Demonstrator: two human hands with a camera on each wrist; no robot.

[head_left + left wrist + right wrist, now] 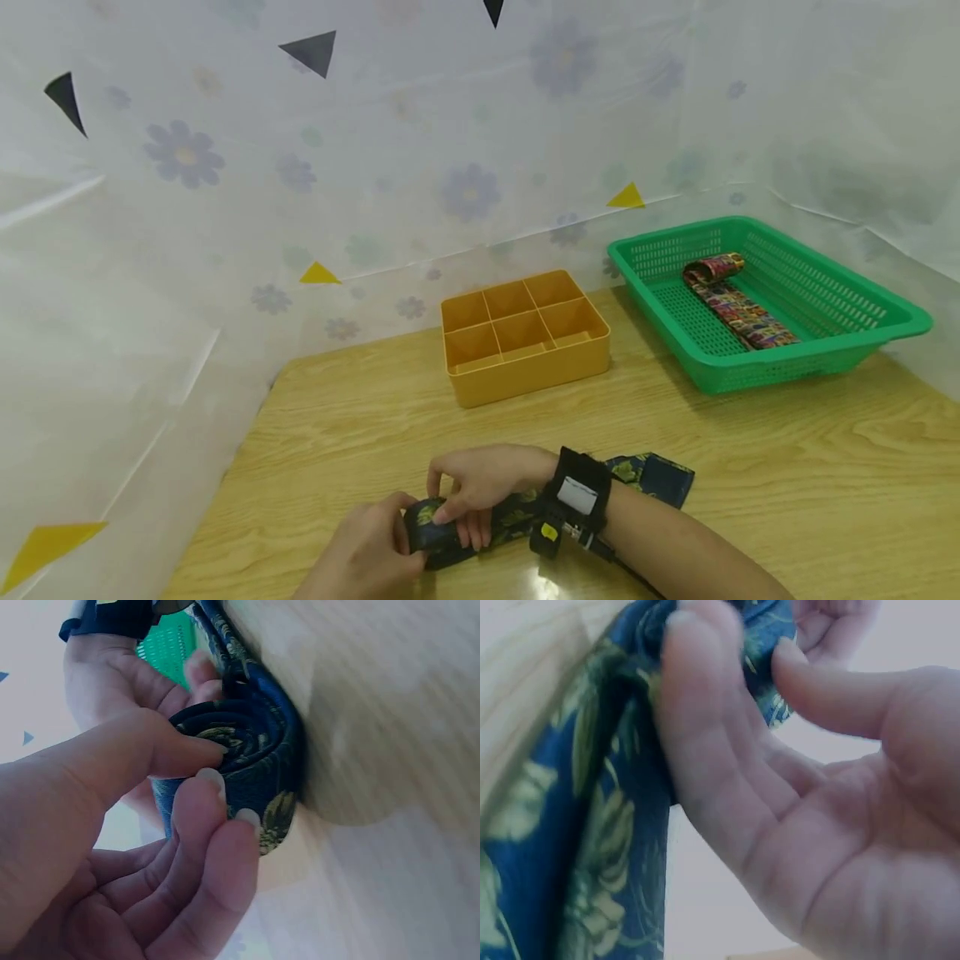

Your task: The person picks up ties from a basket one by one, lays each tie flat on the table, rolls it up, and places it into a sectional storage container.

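A dark blue tie with a yellow-green leaf print lies on the wooden table near its front edge. One end is wound into a tight roll, and the flat tail runs off to the right. My left hand pinches the roll's end between thumb and fingertips. My right hand, with a black wrist strap, lies over the roll from behind with its fingers curled round the tie. In the right wrist view the right hand wraps the fabric closely.
A yellow six-compartment box stands mid-table behind the hands. At the back right a green slotted basket holds a multicoloured patterned tie, partly rolled. A white flower-print sheet walls the table at the left and back.
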